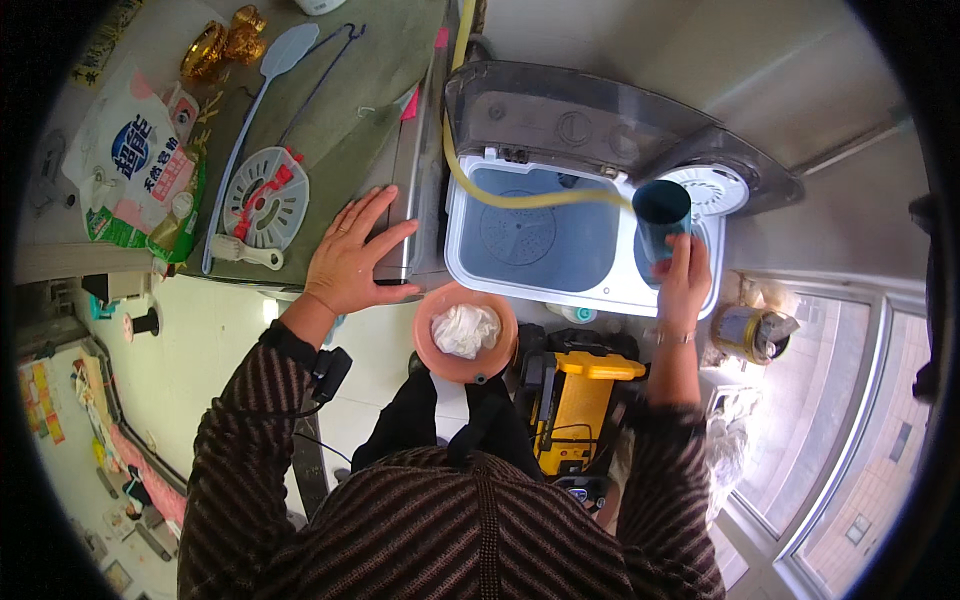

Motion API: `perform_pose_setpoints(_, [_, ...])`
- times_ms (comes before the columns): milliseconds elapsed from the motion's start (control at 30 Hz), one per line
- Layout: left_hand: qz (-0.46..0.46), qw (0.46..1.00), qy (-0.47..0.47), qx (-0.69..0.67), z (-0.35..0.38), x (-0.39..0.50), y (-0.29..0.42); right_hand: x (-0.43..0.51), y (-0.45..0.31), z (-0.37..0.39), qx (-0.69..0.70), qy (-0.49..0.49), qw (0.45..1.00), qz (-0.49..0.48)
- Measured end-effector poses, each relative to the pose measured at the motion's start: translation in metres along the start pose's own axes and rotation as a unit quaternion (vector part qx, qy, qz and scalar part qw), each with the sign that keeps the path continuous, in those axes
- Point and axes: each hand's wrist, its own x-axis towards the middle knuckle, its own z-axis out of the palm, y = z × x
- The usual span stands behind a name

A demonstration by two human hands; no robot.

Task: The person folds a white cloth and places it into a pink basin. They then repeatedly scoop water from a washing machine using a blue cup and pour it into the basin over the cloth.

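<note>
My right hand [682, 281] grips a dark teal plastic cup [663, 214], its dark mouth turned up towards me. The cup is over the smaller, right-hand tub of a white twin-tub washing machine [540, 291] and partly hides it. A yellow hose [517, 199] curves across the larger tub [585, 251], and its far end meets the cup's left side; whether it enters the cup is hidden. My left hand [352, 259] rests with fingers spread on the metal edge of the worktop [341, 165] left of the machine, holding nothing.
The machine's dark lid [570, 112] stands raised at the back. A pink basin [424, 352] with white cloth [466, 330] is at my feet, beside a yellow-and-black machine [589, 405]. The worktop holds a detergent bag [135, 161], a pale blue fly swatter [259, 105] and a brush [247, 251].
</note>
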Motion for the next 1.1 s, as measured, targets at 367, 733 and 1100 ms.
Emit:
perform_pose_setpoints(367, [-0.013,1.000,-0.017,0.011,0.004,0.009,-0.003,0.012,0.062,0.107,-0.092,-0.383,0.912,0.115])
perform_pose_setpoints(733, [-0.011,0.999,-0.037,0.034,0.008,0.007,-0.011,0.095,0.246,0.277,-0.414,-0.561,0.717,0.015])
perform_pose_setpoints(1100, [-0.058,0.997,-0.042,0.038,0.010,0.002,-0.009,0.027,0.456,0.338,-0.468,-0.666,0.577,-0.069])
